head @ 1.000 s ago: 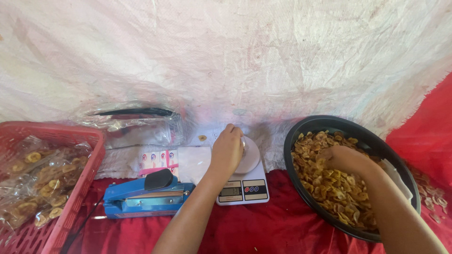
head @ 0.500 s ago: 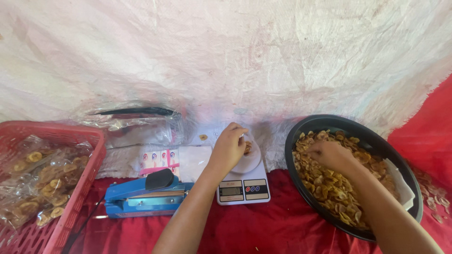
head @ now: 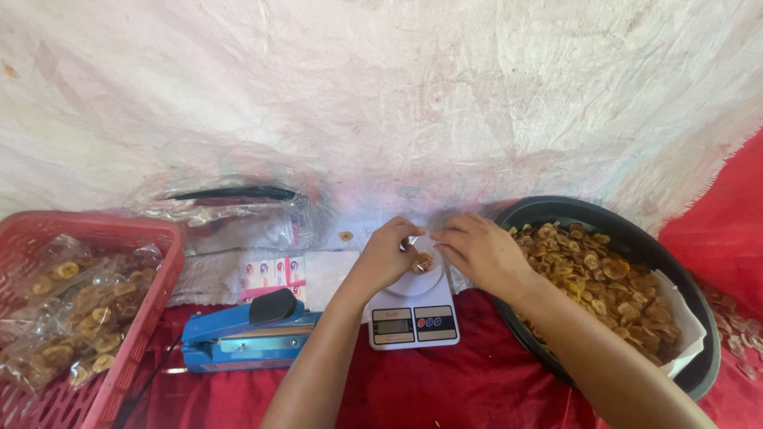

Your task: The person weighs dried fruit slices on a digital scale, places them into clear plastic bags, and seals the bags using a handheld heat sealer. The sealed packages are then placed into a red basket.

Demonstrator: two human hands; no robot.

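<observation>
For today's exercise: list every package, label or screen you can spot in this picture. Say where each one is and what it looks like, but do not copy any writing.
Scale screen: grey rectangle, front left of the white kitchen scale, below both hands.
Scale buttons: dark panel with round red and blue dots, beside the screen.
Printed labels: white sheets with small pink and blue pictures, behind the blue heat sealer.
Filled packets: clear bags of golden chips in the red basket, far left.

Glossy white plastic scale (head: pixel 413 314), shiny red cloth (head: pixel 477 389), crinkled clear plastic bags (head: pixel 71 310).
</observation>
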